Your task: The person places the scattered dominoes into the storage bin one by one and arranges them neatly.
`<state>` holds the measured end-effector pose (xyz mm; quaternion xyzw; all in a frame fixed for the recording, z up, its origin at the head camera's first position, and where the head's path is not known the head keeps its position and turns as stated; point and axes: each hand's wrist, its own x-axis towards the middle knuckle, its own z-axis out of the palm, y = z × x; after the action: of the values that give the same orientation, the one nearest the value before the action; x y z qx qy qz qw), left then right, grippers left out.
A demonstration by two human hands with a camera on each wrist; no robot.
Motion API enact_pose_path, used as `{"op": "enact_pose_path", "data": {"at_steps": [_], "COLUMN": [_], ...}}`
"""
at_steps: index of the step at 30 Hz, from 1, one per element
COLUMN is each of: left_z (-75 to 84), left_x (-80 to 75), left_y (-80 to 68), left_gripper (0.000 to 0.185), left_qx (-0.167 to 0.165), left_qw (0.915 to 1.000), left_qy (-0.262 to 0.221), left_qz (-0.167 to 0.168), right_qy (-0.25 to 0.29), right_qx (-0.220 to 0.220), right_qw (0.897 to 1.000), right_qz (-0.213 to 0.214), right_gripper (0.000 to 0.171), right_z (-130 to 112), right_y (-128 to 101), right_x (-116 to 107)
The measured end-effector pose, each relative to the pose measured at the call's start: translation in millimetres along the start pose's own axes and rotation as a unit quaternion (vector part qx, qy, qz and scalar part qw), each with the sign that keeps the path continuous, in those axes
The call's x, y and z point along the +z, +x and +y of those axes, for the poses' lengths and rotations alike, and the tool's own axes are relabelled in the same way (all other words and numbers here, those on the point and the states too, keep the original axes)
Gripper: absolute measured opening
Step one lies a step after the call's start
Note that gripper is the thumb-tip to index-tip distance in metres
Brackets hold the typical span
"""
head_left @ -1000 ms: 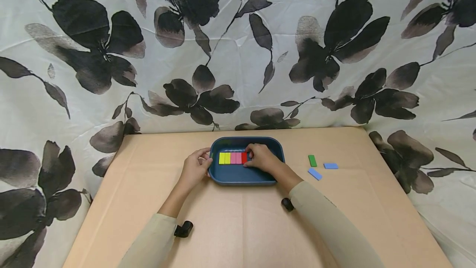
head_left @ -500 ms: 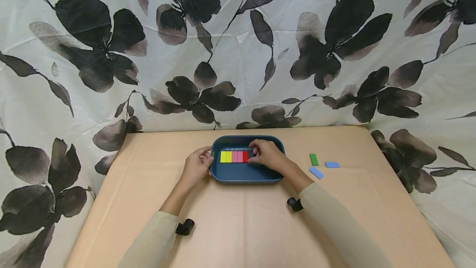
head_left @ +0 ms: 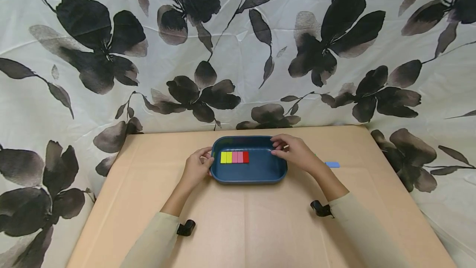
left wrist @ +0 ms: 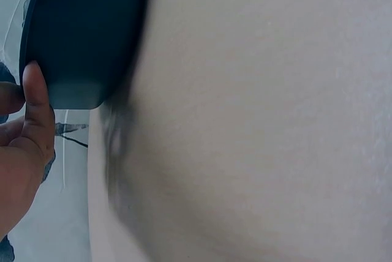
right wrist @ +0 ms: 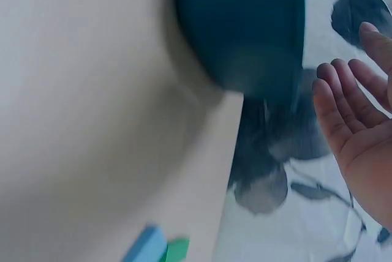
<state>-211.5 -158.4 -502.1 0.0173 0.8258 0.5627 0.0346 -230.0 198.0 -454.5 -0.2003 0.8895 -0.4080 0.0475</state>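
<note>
A dark blue tray (head_left: pixel 265 171) lies on the table. Inside it, a side-by-side row is made of yellow tiles (head_left: pixel 226 157), pink tiles (head_left: pixel 237 157) and a red tile (head_left: pixel 246 157) at the right end. My left hand (head_left: pixel 196 166) pinches the tray's left rim; the left wrist view has the thumb (left wrist: pixel 37 90) against the outer wall. Over the tray's right end is my right hand (head_left: pixel 297 152), with loosely bent fingers (right wrist: pixel 334 112) and nothing held. The right wrist view shows those fingers apart from the tray wall (right wrist: pixel 257 35).
Right of the tray a blue tile (head_left: pixel 332 164) lies on the table (head_left: pixel 241 222). Another blue tile (right wrist: pixel 146 247) and a green tile (right wrist: pixel 176 250) show in the right wrist view, largely covered by my right arm in the head view. A floral cloth (head_left: pixel 260 53) hangs behind the table.
My right hand has left the red tile and moved right, over the tray's right edge. The red tile stays in the row. My left hand keeps its place on the rim.
</note>
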Motion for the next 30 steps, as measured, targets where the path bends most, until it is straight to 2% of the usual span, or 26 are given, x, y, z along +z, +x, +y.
{"op": "enact_pose_path", "data": {"at_steps": [7, 12, 16, 22, 30], "left_z": [-0.9, -0.5, -0.2, -0.1, -1.4], "left_x": [-2.3, -4.1, -5.3, -6.4, -6.1], "left_y": [-2.8, -4.3, -4.6, -4.2, -3.8], "left_gripper": [0.040, 0.040, 0.041, 0.041, 0.040], "left_qx": [-0.006, -0.008, -0.008, -0.003, -0.008], "left_qw": [1.0000, 0.9999, 0.9999, 0.9999, 0.9999], "left_qy": [-0.004, -0.004, -0.005, -0.003, -0.007], "left_qz": [-0.006, -0.008, -0.011, -0.012, -0.010], "right_qy": [-0.025, -0.053, -0.070, -0.046, -0.062], "right_qx": [0.011, 0.031, 0.041, 0.048, 0.076], "right_qw": [0.999, 0.997, 0.996, 0.998, 0.994], "right_qz": [0.033, 0.035, 0.023, -0.005, -0.048], "right_gripper": [0.040, 0.035, 0.032, 0.034, 0.037], "right_z": [13.8, 29.6, 45.3, 65.7, 80.9], "right_y": [-31.1, -53.3, -70.0, -89.4, -104.4], "right_x": [-24.0, -33.8, -39.5, -47.7, -53.3]}}
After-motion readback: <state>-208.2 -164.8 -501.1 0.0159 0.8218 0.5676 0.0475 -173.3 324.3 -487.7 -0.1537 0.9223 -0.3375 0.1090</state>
